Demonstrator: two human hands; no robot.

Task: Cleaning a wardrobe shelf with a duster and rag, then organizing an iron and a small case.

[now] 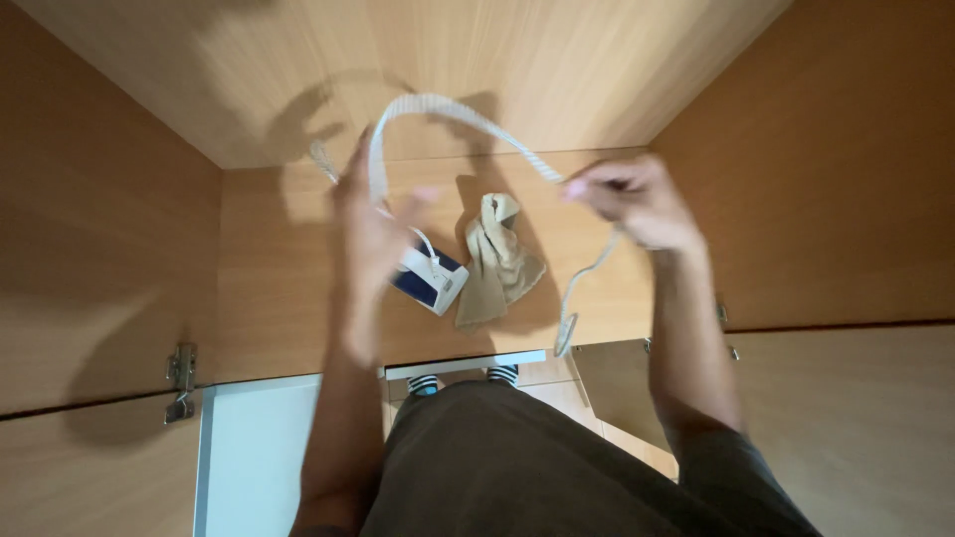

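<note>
Inside the wooden cupboard [597,288], walled on both sides, a striped white cord [438,103] arcs between hands above a crumpled beige cloth [497,261]. Left hand [366,231] and right hand [632,202] both pinch it.

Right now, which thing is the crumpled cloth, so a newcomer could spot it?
Look into the open wooden cabinet, at its shelf between the two raised hands. The beige cloth lies bunched there, right of the white-and-blue device. Unlike the striped cord looped overhead, it is soft, tan and untouched.
</note>
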